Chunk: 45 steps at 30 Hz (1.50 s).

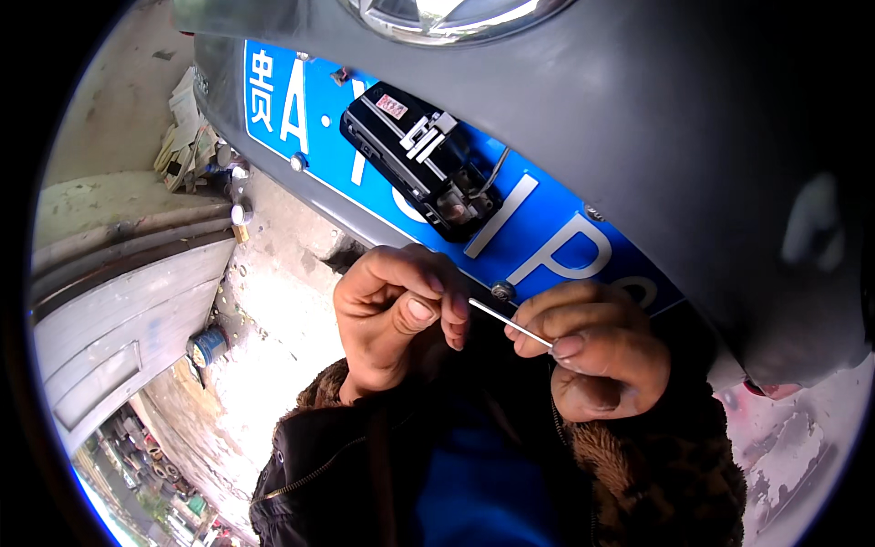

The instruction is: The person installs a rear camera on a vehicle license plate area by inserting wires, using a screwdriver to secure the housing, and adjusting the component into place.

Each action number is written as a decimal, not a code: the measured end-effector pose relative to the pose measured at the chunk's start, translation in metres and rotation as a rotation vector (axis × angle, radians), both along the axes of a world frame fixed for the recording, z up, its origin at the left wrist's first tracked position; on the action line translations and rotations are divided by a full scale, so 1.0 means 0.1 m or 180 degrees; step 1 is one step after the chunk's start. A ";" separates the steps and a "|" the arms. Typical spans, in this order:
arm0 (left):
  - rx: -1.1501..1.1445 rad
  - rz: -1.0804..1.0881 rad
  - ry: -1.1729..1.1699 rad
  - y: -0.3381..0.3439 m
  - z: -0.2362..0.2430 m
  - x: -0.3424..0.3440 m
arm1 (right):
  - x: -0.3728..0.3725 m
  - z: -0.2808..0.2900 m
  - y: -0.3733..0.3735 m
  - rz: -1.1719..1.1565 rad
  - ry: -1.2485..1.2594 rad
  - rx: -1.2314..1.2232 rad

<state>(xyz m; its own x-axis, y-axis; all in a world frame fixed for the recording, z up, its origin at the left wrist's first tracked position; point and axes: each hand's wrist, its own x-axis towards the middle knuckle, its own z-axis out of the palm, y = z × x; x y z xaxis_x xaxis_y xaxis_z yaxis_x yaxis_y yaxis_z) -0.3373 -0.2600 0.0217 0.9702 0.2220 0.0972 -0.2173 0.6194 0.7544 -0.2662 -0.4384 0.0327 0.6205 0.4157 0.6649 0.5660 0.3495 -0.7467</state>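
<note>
Between thumb and fingers, my right hand [597, 351] pinches a thin, straight, silver metal rod [510, 324]. The rod points up and left, its far end at the fingertips of my left hand [392, 310]. The left fingers are curled in toward the thumb; whether they grip the rod end or something small is hidden. Above both hands, a black oblong mechanism [392, 150] with silver metal parts and a small label lies over a blue licence plate [342, 169]. A thin metal wire or lever [499, 169] sticks out near its lower end.
The plate sits on a grey car's rear [638, 118], with a chrome emblem [456, 20] above and bolts such as this one [503, 291] along it. To the left are a blue can [208, 346], a pale panelled door [137, 337] and a heap of papers [187, 137].
</note>
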 end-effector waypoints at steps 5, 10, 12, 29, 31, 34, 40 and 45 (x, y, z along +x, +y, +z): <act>-0.0574 -0.0199 0.0069 -0.09 -0.02 0.02 | 0.00 0.00 0.04 0.0125 0.0079 0.0035; -0.0738 -0.0294 0.0006 -0.11 -0.04 0.06 | 0.02 0.01 0.04 0.0217 0.0016 -0.0010; -0.0730 -0.0299 0.0005 -0.12 -0.05 0.07 | 0.02 0.01 0.03 0.0253 0.0060 -0.0052; 0.0226 -0.0272 -0.0098 0.00 0.02 0.04 | 0.03 0.03 0.06 0.0141 -0.0091 0.0164; 0.0304 -0.0247 -0.0107 0.01 0.03 0.05 | 0.01 0.02 0.09 0.0009 -0.0124 0.0258; 0.0434 -0.0130 -0.0092 0.01 0.05 0.07 | 0.01 0.02 0.05 0.0198 -0.0073 0.0215; 0.1701 0.0337 -0.0318 0.07 0.12 0.13 | 0.02 0.03 0.02 0.0266 -0.0086 0.0066; 0.3505 0.0829 -0.0608 0.13 0.28 0.16 | 0.07 0.06 -0.02 0.0146 -0.0015 -0.0089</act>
